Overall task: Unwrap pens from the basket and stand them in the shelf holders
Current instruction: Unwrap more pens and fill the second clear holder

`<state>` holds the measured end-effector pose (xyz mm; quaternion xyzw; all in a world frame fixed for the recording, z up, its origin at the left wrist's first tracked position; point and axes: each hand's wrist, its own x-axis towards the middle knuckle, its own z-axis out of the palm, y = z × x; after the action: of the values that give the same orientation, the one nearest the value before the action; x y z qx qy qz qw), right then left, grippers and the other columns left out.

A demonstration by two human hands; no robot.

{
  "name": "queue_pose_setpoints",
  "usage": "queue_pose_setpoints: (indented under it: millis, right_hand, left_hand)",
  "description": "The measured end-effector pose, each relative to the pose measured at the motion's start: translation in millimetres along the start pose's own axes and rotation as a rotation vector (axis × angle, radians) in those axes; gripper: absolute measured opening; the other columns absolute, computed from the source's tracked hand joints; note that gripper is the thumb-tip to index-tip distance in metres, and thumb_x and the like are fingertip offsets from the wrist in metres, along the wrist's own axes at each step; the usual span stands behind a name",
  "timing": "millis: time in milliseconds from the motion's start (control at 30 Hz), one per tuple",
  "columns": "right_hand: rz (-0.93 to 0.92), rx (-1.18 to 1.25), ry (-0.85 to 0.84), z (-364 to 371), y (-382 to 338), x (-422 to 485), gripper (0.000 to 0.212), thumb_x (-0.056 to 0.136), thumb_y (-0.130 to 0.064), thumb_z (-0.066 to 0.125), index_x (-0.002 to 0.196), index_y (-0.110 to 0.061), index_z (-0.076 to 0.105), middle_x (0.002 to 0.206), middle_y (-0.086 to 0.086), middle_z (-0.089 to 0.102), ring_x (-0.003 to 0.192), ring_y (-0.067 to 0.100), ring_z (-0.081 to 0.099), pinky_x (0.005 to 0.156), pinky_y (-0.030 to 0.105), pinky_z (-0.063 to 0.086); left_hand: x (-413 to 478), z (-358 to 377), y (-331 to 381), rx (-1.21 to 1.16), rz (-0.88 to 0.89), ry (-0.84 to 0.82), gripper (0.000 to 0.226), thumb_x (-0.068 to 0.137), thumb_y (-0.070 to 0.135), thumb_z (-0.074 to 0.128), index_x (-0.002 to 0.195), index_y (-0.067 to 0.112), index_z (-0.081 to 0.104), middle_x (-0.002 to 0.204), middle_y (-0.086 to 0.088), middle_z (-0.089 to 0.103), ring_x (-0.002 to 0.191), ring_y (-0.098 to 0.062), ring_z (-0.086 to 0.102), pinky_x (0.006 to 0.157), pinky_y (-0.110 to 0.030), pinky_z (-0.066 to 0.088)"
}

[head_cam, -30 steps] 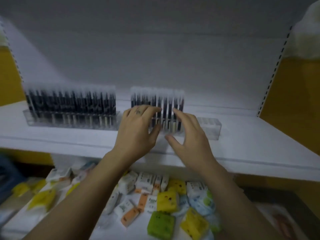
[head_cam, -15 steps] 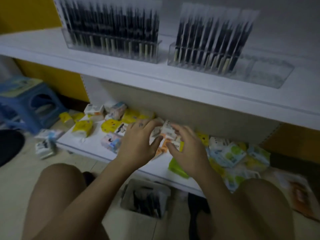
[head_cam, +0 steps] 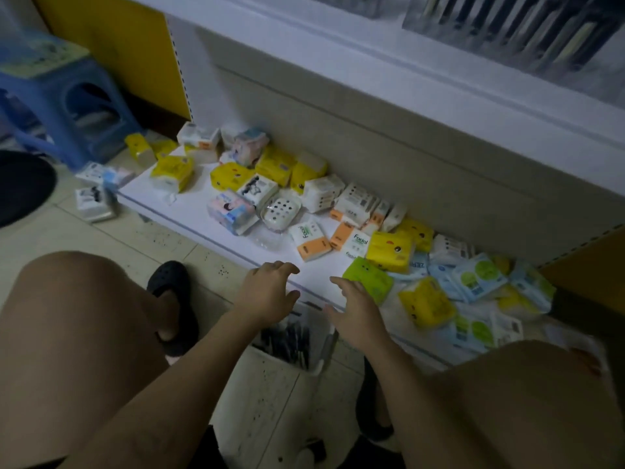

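Both hands hang empty just below the middle of the frame: the left hand (head_cam: 269, 289) and the right hand (head_cam: 355, 311) have their fingers loosely spread and hold nothing, and they hover over the front edge of the lower shelf (head_cam: 189, 211), directly above the basket (head_cam: 326, 350). The basket stands on the floor tiles between the knees, partly covered by the wrists, and the dark pens (head_cam: 291, 336) lie bunched inside it; whether each is in a wrapper is too dim to tell. The step in hand looks like fetching the next pen. To do it well, one hand should dip between the shelf edge and the basket's near rim and pinch a single pen close to one end, so the neighbours do not ride up with it, while the other stays free to strip the wrapper. Lifting should go straight up and toward the body, clear of the shelf lip and of the green tissue pack (head_cam: 367, 279) just beside the right fingers. The holders (head_cam: 507, 28) sit at the top right edge of the frame, too blurred to show a free slot, so that wants a look before carrying a pen up
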<state>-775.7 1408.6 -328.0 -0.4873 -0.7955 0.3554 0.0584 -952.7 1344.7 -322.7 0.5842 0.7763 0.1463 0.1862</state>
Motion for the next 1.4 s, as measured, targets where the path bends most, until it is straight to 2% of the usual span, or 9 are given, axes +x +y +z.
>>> queue_pose_setpoints:
  millis: [233, 367, 533, 633, 800, 900, 1033, 1233, 1400]
  right_hand:
    - [0.111, -0.111, -0.313, 56.9, 29.7, 25.6, 0.052, 0.095, -0.034, 0.057, 0.142, -0.024, 0.039, 0.144, 0.003, 0.042, 0.126, 0.024, 0.047, 0.099, 0.037, 0.045]
    - [0.162, -0.104, -0.404, 86.3, 46.5, 52.7, 0.047, 0.094, -0.031, 0.058, 0.139, -0.020, 0.046, 0.138, 0.005, 0.050, 0.125, 0.023, 0.048, 0.096, 0.032, 0.046]
    - [0.260, -0.106, -0.596, 133.1, 71.8, 85.2, 0.040, 0.094, -0.034, 0.057, 0.130, -0.015, 0.054, 0.123, 0.006, 0.060, 0.104, 0.019, 0.058, 0.075, 0.026, 0.045]
    - [0.275, -0.101, -0.674, 162.7, 86.2, 97.1, 0.029, 0.093, -0.033, 0.057, 0.114, -0.014, 0.060, 0.110, 0.006, 0.063, 0.104, 0.026, 0.061, 0.065, 0.024, 0.043]
    - [0.298, -0.079, -0.712, 188.5, 96.7, 108.3, 0.037, 0.097, -0.024, 0.056, 0.130, -0.009, 0.054, 0.127, 0.009, 0.059, 0.108, 0.022, 0.057, 0.086, 0.032, 0.050]
    - [0.279, -0.136, -0.781, 196.5, 102.7, 112.7, 0.034, 0.098, -0.020, 0.053, 0.129, -0.007, 0.055, 0.123, 0.011, 0.060, 0.105, 0.022, 0.057, 0.084, 0.025, 0.046]
    - [0.232, -0.098, -0.816, 202.2, 101.8, 124.9, 0.032, 0.099, -0.016, 0.048, 0.130, -0.009, 0.055, 0.110, 0.002, 0.059, 0.093, 0.009, 0.052, 0.061, 0.004, 0.037]
    - [0.242, -0.080, -0.856, 221.9, 103.9, 133.9, 0.012, 0.100, -0.016, 0.041, 0.097, -0.022, 0.051, 0.075, -0.013, 0.043, 0.064, 0.001, 0.040, 0.053, 0.012, 0.028]
    - [0.258, -0.069, -0.870, 227.5, 106.2, 138.4, 0.017, 0.099, -0.011, 0.038, 0.102, -0.019, 0.053, 0.076, -0.010, 0.042, 0.063, 0.003, 0.036, 0.053, 0.013, 0.027]
  left_hand:
    - [3.5, 48.6, -35.9, -0.116, -0.225, -0.192, 0.047, 0.088, 0.034, 0.060, 0.132, 0.019, 0.049, 0.130, -0.006, 0.054, 0.115, -0.025, 0.053, 0.094, -0.036, 0.046]
    - [7.4, 75.8, -59.0, -0.198, -0.308, -0.318, 0.035, 0.094, 0.025, 0.055, 0.126, 0.013, 0.054, 0.128, -0.007, 0.056, 0.117, -0.021, 0.051, 0.103, -0.027, 0.034]
    - [5.7, 116.8, -91.4, -0.296, -0.453, -0.407, 0.029, 0.092, 0.024, 0.057, 0.119, 0.014, 0.058, 0.115, -0.008, 0.062, 0.107, -0.025, 0.058, 0.083, -0.028, 0.048]
    - [10.5, 136.7, -107.3, -0.318, -0.490, -0.444, 0.023, 0.094, 0.018, 0.052, 0.113, 0.009, 0.062, 0.111, -0.006, 0.063, 0.105, -0.024, 0.058, 0.083, -0.029, 0.047]
    - [29.2, 168.1, -127.3, -0.334, -0.515, -0.515, 0.019, 0.091, 0.020, 0.054, 0.101, 0.009, 0.065, 0.102, -0.008, 0.065, 0.097, -0.026, 0.059, 0.079, -0.029, 0.046]
    - [40.8, 190.9, -138.4, -0.311, -0.505, -0.549, 0.020, 0.084, 0.025, 0.059, 0.096, 0.010, 0.067, 0.096, -0.007, 0.066, 0.092, -0.026, 0.061, 0.080, -0.028, 0.050]
    - [54.8, 212.9, -146.7, -0.298, -0.521, -0.593, 0.018, 0.088, 0.028, 0.056, 0.093, 0.013, 0.063, 0.097, -0.005, 0.064, 0.094, -0.024, 0.059, 0.084, -0.032, 0.050]
    - [73.5, 225.8, -153.1, -0.468, -0.524, -0.610, 0.028, 0.091, 0.031, 0.057, 0.113, 0.014, 0.064, 0.111, -0.006, 0.064, 0.092, -0.018, 0.056, 0.062, -0.020, 0.040]
    - [80.3, 226.9, -154.4, -0.611, -0.604, -0.604, 0.040, 0.089, 0.027, 0.061, 0.125, 0.011, 0.059, 0.120, -0.008, 0.059, 0.109, -0.025, 0.056, 0.089, -0.033, 0.049]
